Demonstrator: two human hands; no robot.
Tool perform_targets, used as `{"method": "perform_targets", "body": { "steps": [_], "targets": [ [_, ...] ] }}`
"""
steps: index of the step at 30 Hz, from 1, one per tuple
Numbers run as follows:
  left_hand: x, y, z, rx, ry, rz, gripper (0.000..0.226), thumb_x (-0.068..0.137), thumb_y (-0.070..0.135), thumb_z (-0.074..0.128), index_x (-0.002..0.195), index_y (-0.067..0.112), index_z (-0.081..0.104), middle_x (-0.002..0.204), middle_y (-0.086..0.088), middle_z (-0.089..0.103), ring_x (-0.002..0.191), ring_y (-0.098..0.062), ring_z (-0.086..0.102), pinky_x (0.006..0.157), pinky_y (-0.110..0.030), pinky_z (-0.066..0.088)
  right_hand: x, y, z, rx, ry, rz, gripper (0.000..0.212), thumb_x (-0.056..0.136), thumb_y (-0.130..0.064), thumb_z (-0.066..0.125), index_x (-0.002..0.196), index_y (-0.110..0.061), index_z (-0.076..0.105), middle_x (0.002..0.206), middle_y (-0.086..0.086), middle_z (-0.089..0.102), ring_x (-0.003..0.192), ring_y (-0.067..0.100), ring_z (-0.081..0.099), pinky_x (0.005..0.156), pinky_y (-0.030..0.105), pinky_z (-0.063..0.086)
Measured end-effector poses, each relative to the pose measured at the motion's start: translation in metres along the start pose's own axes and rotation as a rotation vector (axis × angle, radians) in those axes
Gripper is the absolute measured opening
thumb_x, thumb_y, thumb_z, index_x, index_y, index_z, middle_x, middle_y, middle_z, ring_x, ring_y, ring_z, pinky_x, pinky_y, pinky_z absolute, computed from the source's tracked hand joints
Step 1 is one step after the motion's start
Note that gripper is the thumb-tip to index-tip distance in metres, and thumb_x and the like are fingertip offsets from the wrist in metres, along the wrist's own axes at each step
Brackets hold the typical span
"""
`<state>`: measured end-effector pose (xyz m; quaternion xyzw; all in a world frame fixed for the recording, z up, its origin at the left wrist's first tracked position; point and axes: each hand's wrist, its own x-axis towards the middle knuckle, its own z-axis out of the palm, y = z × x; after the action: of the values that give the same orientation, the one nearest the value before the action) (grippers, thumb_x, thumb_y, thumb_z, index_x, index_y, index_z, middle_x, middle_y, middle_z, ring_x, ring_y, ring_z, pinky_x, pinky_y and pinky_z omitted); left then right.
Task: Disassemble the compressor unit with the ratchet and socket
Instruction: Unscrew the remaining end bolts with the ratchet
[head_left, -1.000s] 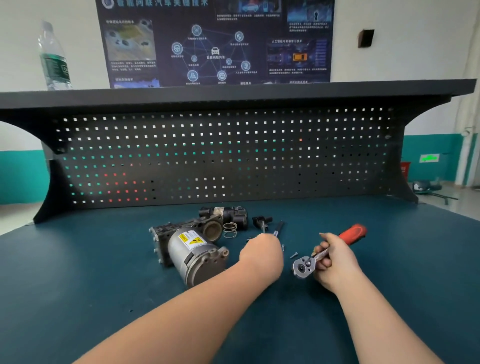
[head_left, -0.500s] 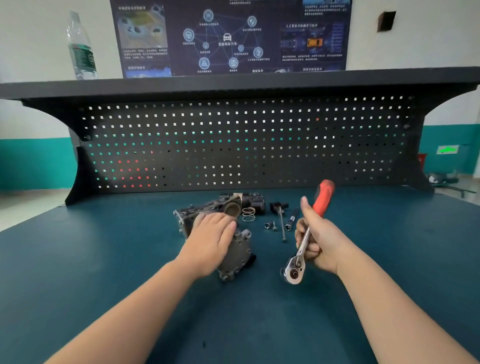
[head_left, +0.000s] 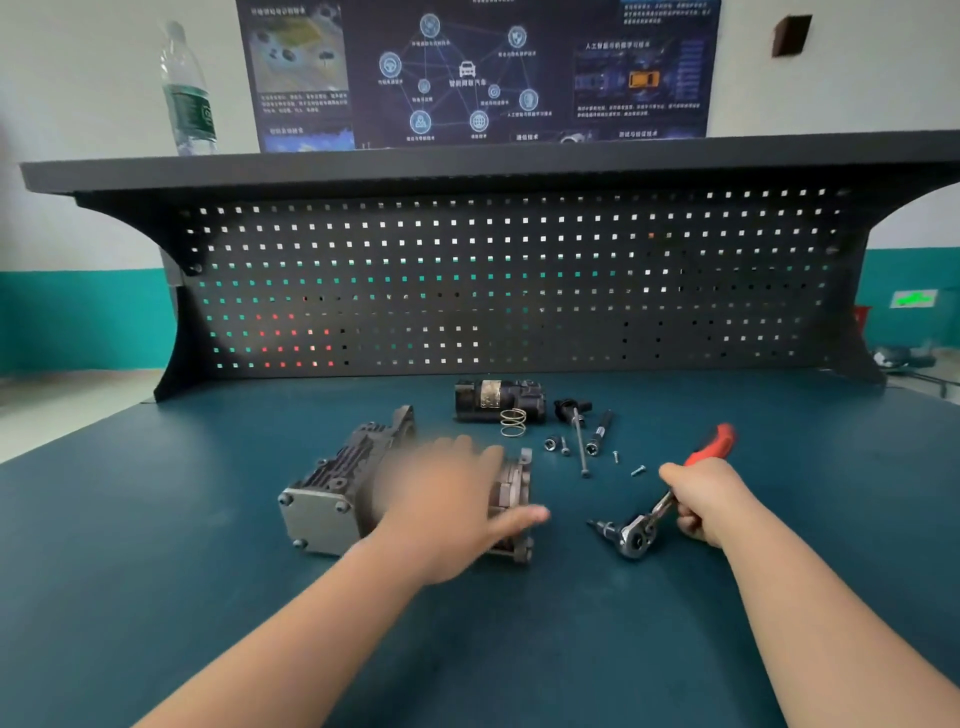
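Note:
The grey metal compressor unit (head_left: 332, 493) lies on the dark teal bench, a bolted square end plate facing me at lower left. My left hand (head_left: 457, 499), motion-blurred, lies over its right half with fingers spread and thumb out to the right. My right hand (head_left: 701, 501) grips the shaft of the ratchet (head_left: 670, 509); its red handle points up and away, and its chrome head with a dark bit sits low near the bench, aimed left. A removed black part (head_left: 498, 399) and a wire spring (head_left: 513, 422) lie behind the unit.
Loose sockets, a long bolt, an extension bar (head_left: 598, 431) and small screws (head_left: 638, 470) are scattered between the black part and my right hand. A perforated back panel (head_left: 519, 280) with a shelf rises behind. A water bottle (head_left: 188, 93) stands on the shelf at left.
The compressor unit has been turned, so its bolted end plate now faces me. My left hand slid to its right half. My right hand lowered the ratchet, head near the bench.

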<state>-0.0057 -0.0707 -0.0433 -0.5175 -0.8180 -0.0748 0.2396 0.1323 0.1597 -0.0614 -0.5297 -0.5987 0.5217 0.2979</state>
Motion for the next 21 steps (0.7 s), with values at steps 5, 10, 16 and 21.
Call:
{"method": "perform_targets", "body": {
  "steps": [5,10,16,21],
  "targets": [
    [-0.007,-0.046,0.000,0.231,-0.106,0.136,0.108,0.064,0.084,0.045,0.148,0.031,0.003,0.141,0.001,0.037,0.131,-0.021,0.037,0.110,-0.041,0.024,-0.005,-0.006,0.002,-0.532,0.083,-0.073,0.016,0.090,-0.021,0.051,0.099,-0.008,0.049,0.075,0.013,0.055,0.059,0.027,0.053,0.057,0.030,0.046],
    [0.001,-0.051,0.001,0.231,-0.117,0.094,0.107,0.052,0.081,0.061,0.139,0.029,0.024,0.122,0.003,0.051,0.112,-0.022,0.051,0.095,-0.036,0.038,-0.010,-0.008,0.003,-0.905,0.059,-0.027,0.032,0.092,-0.033,0.044,0.103,-0.007,0.059,0.094,0.008,0.064,0.080,0.027,0.061,0.056,0.025,0.041],
    [0.021,-0.057,-0.017,0.112,-0.286,0.172,0.095,0.052,0.071,0.071,0.127,0.025,0.036,0.105,0.001,0.058,0.096,-0.023,0.057,0.071,-0.030,0.039,-0.035,-0.018,0.013,-0.572,0.251,-0.412,0.050,0.085,-0.062,0.050,0.092,-0.012,0.054,0.081,0.001,0.056,0.079,0.025,0.056,0.063,0.030,0.042],
    [0.028,-0.057,-0.023,0.055,-0.348,0.186,0.083,0.052,0.066,0.073,0.117,0.026,0.042,0.095,0.002,0.061,0.086,-0.021,0.057,0.068,-0.030,0.043,-0.101,-0.019,0.063,-0.432,-0.523,-0.907,0.090,0.050,-0.073,0.068,0.129,-0.047,0.035,0.130,-0.015,0.033,0.124,0.013,0.037,0.105,0.036,0.033]
  ]
}}
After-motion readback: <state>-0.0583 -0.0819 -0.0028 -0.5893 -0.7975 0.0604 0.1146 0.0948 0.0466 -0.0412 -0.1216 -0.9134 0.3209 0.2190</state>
